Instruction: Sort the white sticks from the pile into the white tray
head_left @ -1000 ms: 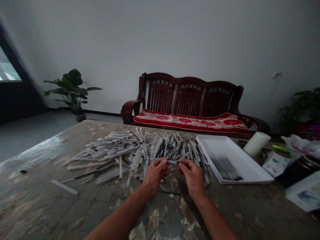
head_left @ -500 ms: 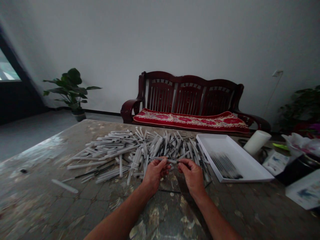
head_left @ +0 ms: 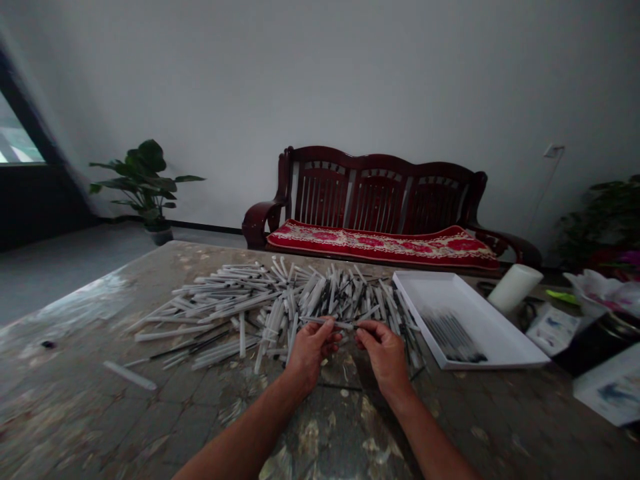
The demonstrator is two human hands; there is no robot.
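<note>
Between my hands a slim translucent white pen barrel [head_left: 344, 325] lies nearly level, just above the front of a pile of pen parts [head_left: 280, 300]. My left hand [head_left: 311, 350] is closed, pinching the barrel between thumb and forefinger. My right hand [head_left: 384, 350] is closed too, its thumb and forefinger on a small dark piece at the barrel's right end; fingertips hide most of that piece, so its kind is unclear. The pile mixes whitish tubes with thin black sticks.
Right of the pile a shallow white tray [head_left: 505, 333] holds a row of dark-ended pens [head_left: 453, 335]. Beyond it are a white roll [head_left: 515, 288] and small boxes [head_left: 553, 329]. One loose tube [head_left: 130, 375] lies at left. A wooden bench [head_left: 375, 193] stands behind the table.
The view has shifted very slightly. Both hands keep nearly the same pose around the barrel, and the pile and tray look the same.
</note>
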